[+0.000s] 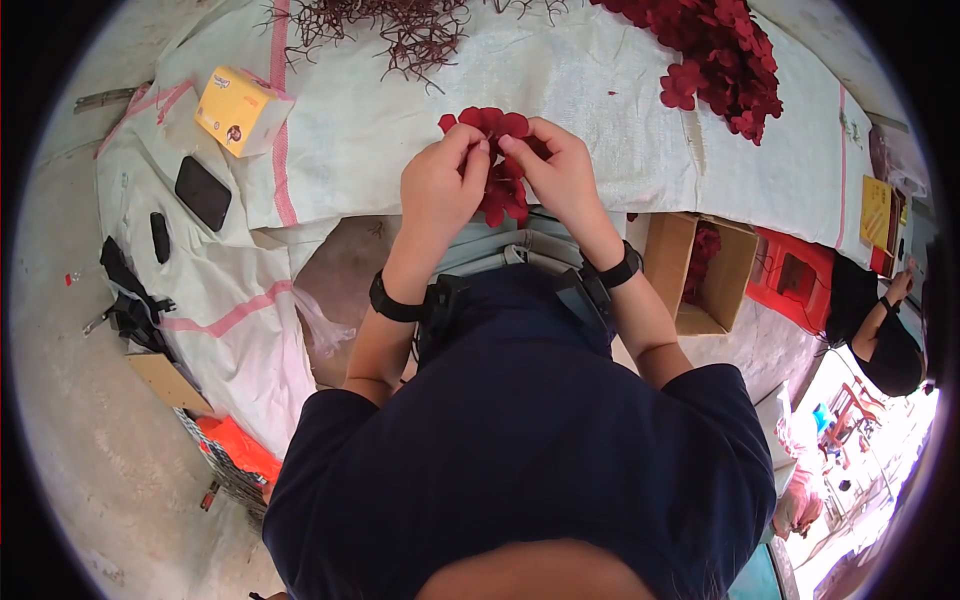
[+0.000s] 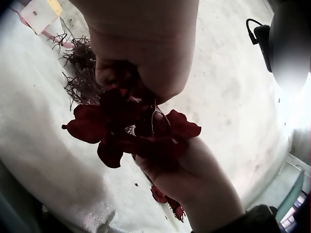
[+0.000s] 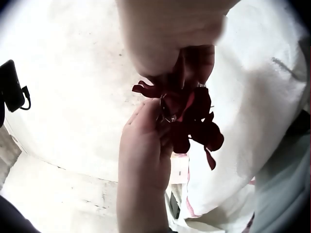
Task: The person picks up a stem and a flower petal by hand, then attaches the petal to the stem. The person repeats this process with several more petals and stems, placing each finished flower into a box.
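Note:
A cluster of dark red petals [image 1: 507, 196] hangs between the two hands over the white cloth. The left hand [image 1: 445, 180] pinches its upper left part with thumb and curled fingers. From the other side, the right hand [image 1: 558, 175] pinches the same cluster, its thumb near the left thumb. In the left wrist view, the petals [image 2: 87, 127] spread beneath the left hand [image 2: 141, 53], with a thin stem loop among them. The right wrist view shows the petals [image 3: 194, 131] below the right hand [image 3: 170, 39]; the fingertips are partly hidden.
Brown twiggy stems [image 1: 400, 35] lie at the table's far side, a heap of red petals [image 1: 725, 70] at the far right. On the left are a yellow box [image 1: 232, 108] and a dark phone [image 1: 203, 193]. A cardboard box [image 1: 722, 270] stands below the right edge.

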Demonstrator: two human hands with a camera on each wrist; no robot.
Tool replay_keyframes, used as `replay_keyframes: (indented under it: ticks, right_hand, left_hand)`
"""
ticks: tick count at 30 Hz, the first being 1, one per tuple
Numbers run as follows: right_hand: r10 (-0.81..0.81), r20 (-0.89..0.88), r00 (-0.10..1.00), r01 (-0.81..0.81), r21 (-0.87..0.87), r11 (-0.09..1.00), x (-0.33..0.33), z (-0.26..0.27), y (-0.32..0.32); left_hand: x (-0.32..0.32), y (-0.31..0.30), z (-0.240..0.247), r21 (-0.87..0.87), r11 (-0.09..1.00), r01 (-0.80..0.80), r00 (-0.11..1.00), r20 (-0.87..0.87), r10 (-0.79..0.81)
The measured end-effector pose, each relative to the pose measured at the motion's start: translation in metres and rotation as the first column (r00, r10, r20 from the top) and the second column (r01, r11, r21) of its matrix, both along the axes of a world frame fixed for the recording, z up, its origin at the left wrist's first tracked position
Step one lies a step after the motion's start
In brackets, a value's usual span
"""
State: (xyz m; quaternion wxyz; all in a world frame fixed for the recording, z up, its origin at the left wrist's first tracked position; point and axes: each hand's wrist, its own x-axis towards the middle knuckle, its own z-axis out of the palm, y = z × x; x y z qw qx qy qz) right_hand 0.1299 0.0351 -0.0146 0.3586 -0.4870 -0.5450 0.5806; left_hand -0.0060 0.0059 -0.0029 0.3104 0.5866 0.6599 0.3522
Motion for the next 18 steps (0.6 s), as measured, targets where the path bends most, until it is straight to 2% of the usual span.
replay_keyframes:
  ticks: [6, 15, 18]
  right_hand:
    - [-0.097, -0.221, 0.97, 0.084, -0.071, 0.994, -0.0044, -0.0002, -0.0002]
    - [-0.088, -0.299, 0.95, 0.069, -0.075, 0.995, -0.004, 0.0024, -0.0033]
    - [-0.104, -0.354, 0.929, 0.036, -0.194, 0.98, -0.0019, 0.0026, -0.0036]
  left_hand:
    - [0.0013, -0.0018, -0.001, 0.102, 0.993, 0.052, 0.992, 0.107, -0.063]
    - [0.0006, -0.0021, 0.0031, 0.097, 0.994, 0.059, 0.992, 0.109, -0.069]
    - [-0.0002, -0.0023, 0.0045, 0.096, 0.994, 0.054, 0.992, 0.108, -0.064]
